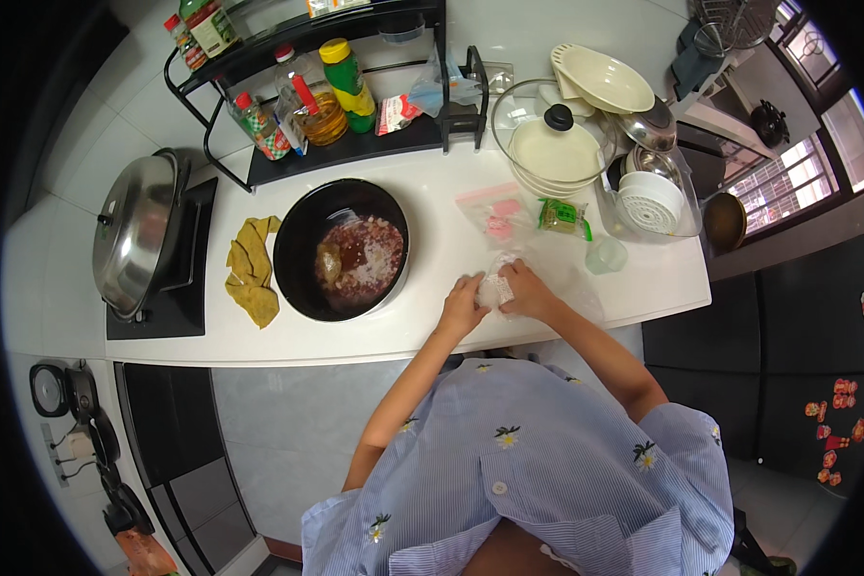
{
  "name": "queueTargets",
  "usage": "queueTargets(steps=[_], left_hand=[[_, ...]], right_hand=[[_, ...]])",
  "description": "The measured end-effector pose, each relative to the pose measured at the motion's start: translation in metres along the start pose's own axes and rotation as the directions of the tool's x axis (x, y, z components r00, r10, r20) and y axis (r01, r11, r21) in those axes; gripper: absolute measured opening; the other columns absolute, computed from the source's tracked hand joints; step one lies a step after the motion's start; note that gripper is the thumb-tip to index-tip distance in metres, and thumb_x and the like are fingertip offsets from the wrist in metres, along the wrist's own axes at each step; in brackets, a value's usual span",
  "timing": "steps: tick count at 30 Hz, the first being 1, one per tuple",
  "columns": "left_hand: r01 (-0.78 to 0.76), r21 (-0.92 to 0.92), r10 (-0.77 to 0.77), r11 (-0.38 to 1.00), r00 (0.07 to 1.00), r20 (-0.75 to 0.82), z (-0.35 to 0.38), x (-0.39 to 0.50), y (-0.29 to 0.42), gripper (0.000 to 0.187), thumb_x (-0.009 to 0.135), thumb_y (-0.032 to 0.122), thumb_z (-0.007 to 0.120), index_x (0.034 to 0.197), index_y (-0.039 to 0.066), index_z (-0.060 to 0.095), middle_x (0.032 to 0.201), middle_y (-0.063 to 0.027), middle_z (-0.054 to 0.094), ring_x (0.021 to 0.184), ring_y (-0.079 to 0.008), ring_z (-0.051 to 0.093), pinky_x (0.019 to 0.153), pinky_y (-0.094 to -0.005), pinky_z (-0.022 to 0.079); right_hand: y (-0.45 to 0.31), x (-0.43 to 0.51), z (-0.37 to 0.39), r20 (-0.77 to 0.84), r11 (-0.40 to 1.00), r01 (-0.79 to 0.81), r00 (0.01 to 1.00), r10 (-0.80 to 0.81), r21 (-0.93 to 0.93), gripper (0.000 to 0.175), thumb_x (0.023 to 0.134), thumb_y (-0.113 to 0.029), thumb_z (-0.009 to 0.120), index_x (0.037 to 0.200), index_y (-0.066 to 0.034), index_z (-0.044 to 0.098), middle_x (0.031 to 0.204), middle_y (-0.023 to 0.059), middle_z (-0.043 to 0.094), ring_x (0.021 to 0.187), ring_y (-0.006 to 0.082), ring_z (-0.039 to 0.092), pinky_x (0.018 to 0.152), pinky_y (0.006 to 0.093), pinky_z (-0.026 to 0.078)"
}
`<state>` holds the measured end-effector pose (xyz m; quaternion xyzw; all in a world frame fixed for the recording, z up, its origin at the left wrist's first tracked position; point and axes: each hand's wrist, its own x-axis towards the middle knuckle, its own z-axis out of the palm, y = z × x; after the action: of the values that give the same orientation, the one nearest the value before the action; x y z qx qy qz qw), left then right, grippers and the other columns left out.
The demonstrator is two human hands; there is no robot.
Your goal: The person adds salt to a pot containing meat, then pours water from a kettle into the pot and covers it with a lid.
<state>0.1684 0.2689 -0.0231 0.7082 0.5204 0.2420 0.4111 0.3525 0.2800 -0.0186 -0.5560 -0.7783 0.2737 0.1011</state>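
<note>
My left hand (464, 308) and my right hand (527, 289) hold a small clear plastic bag of white contents (493, 289) between them, low over the counter's front part. Both hands have bent fingers on the bag. Just beyond them lie a zip bag with pink packets (500, 216) and a green-printed packet (563, 217). A small translucent cup (606, 255) is to the right of my right hand. Left of my hands, a black-lined pot (340, 250) contains reddish liquid, pale grains or powder, and a yellowish lump.
A mustard cloth (250, 270) lies left of the pot, near a covered wok (140, 230) on the hob. Behind stands a black rack (353, 153) with bottles. Stacked plates (554, 155), a glass lid (507, 111) and a bin of dishes (691, 212) occupy the back right.
</note>
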Motion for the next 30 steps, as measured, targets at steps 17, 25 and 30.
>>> queueTargets(steps=[17, 25, 30], left_hand=[[0.034, -0.126, -0.037, 0.991, 0.999, -0.020, 0.012, 0.003, 0.009, 0.041, 0.071, -0.003, 0.067, 0.111, 0.003, 0.058, 0.102, -0.0129, 0.062, 0.082, -0.0216, 0.065, 0.073, -0.0292, 0.054], [0.065, -0.097, -0.063, 0.993, 0.998, 0.021, 0.006, 0.001, 0.011, 0.045, 0.072, -0.002, 0.068, 0.115, 0.004, 0.057, 0.104, -0.0128, 0.062, 0.083, -0.0216, 0.065, 0.075, -0.0295, 0.054], [0.052, -0.099, -0.051, 0.994, 0.999, 0.014, 0.005, -0.002, 0.008, 0.045, 0.071, -0.002, 0.068, 0.114, 0.004, 0.057, 0.104, -0.0131, 0.061, 0.084, -0.0221, 0.064, 0.075, -0.0298, 0.053]], right_hand=[[0.027, 0.018, -0.015, 0.098, 0.967, 0.241, 0.964, -0.248, 0.083, 0.020, 0.065, -0.006, 0.068, 0.083, 0.0003, 0.066, 0.080, 0.0168, 0.064, 0.078, 0.0296, 0.063, 0.072, 0.0375, 0.051], [0.037, 0.039, -0.039, 0.580, 0.856, -0.260, 0.812, -0.056, 0.446, 0.022, 0.079, -0.010, 0.063, 0.095, 0.0046, 0.064, 0.075, 0.0101, 0.065, 0.069, 0.0149, 0.063, 0.063, 0.0275, 0.053], [0.032, 0.044, -0.053, 0.663, 0.770, -0.371, 0.743, -0.090, 0.520, 0.020, 0.083, -0.010, 0.060, 0.097, 0.0030, 0.064, 0.085, 0.0091, 0.064, 0.076, 0.0132, 0.061, 0.069, 0.0252, 0.052]])
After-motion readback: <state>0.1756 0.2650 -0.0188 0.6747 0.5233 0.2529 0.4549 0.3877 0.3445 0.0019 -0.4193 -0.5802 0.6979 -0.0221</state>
